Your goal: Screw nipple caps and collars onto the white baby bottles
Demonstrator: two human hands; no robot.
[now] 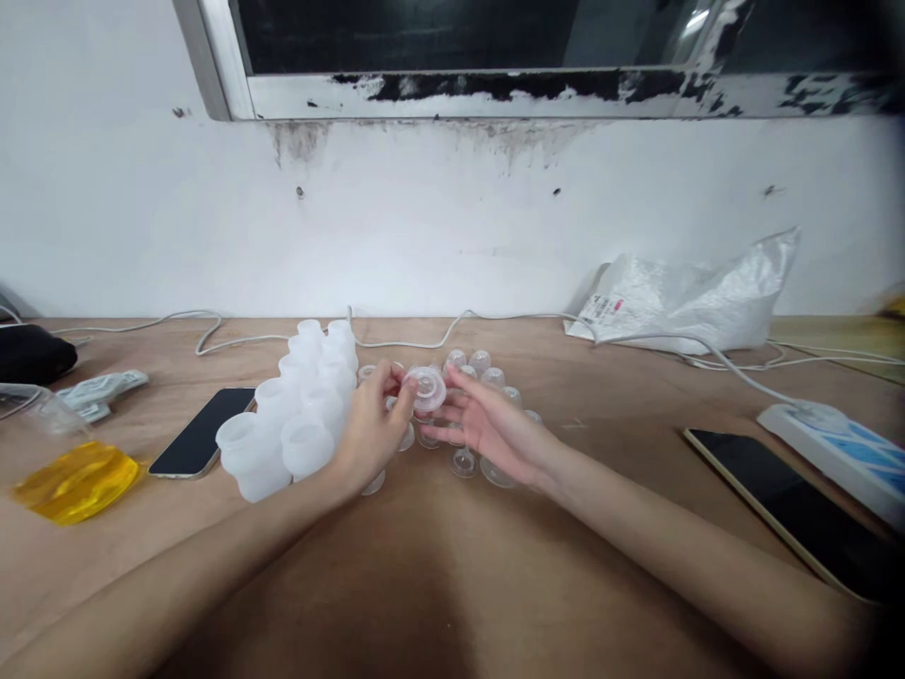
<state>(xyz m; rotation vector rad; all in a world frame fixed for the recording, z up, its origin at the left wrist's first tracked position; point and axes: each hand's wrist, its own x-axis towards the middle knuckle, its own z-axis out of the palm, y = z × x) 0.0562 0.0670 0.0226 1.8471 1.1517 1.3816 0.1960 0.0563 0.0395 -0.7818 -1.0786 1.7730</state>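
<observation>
My left hand [378, 415] pinches a clear round plastic lid [426, 387] with a raised ring in its middle, held above the wooden table. Close by on the right is my right hand [491, 420]; its thumb is at the lid's edge and its fingers stretch out loosely beneath it. Whether the right thumb touches the lid I cannot tell. Several clear domed plastic pieces [463, 461] stand below and behind both hands, partly hidden by them. Directly left of my left hand, white translucent plastic jars [307, 445] with open mouths are grouped in two rows.
A smartphone [203, 432] and a clear container of yellow liquid [77, 481] lie at left. To the right are another phone [778, 509], a white power strip [834, 453] and a plastic bag [685, 297]. White cable [452, 330] runs along the wall.
</observation>
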